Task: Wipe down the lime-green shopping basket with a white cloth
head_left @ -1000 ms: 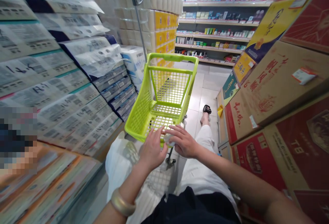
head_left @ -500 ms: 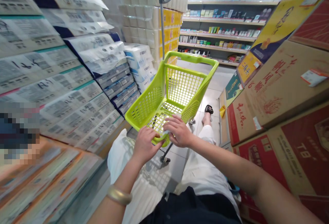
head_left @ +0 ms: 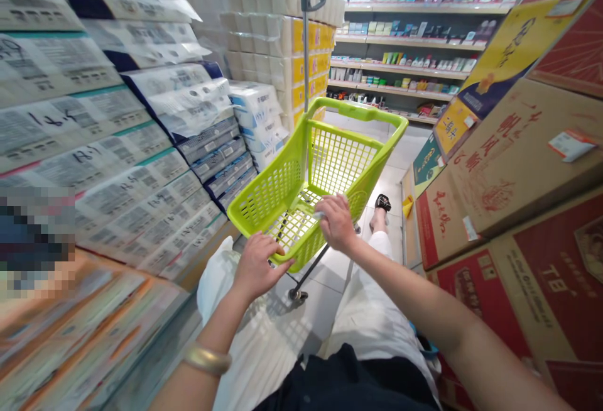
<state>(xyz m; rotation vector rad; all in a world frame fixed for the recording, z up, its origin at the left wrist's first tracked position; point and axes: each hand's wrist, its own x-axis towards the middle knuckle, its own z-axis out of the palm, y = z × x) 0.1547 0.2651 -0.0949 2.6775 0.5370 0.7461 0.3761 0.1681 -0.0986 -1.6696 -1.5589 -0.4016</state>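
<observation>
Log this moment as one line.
Left hand: on rim of lime-green plastic wheeled shopping cart | right hand: touching small pale item inside cart

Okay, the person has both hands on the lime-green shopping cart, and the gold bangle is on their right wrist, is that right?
Not quite: the gold bangle is on the left wrist, not the right, as the head view shows. The rest stands: the left hand and right hand are both on the lime-green shopping cart.
</observation>
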